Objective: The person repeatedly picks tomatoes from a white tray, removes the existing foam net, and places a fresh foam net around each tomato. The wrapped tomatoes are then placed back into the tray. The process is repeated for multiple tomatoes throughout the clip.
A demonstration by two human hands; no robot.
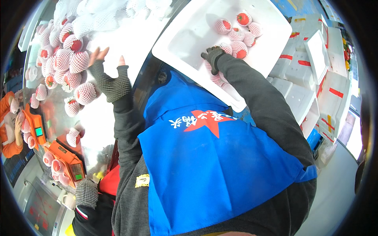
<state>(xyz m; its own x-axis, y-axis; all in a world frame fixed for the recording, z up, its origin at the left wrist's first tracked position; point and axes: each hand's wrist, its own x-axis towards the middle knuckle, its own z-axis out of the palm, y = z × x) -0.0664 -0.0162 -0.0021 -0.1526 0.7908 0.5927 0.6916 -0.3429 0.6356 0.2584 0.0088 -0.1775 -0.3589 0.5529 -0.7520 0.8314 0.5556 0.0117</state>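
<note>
My left hand (pixel 110 81), in a dark knit fingerless glove, hovers over a bright worktable (pixel 130 38) with fingers apart and nothing visible in it. Beside it lies a heap of tomatoes in pink-white foam net sleeves (pixel 63 60); the nearest sleeved tomato (pixel 85 93) sits just left of its wrist. My right hand (pixel 213 57), gloved the same way, reaches down into a white bin (pixel 189 38). Several sleeved tomatoes (pixel 238 49) lie beyond it, and more sleeved tomatoes (pixel 217 79) show below it. Whether its fingers grip one is hidden.
Empty foam net sleeves (pixel 100 14) are piled at the table's far end. Two orange scales (pixel 66 162) stand at left, near another person in orange sleeves (pixel 13 141). A person in a checked cap (pixel 86 193) is at lower left. White foam boxes (pixel 301 65) are stacked at right.
</note>
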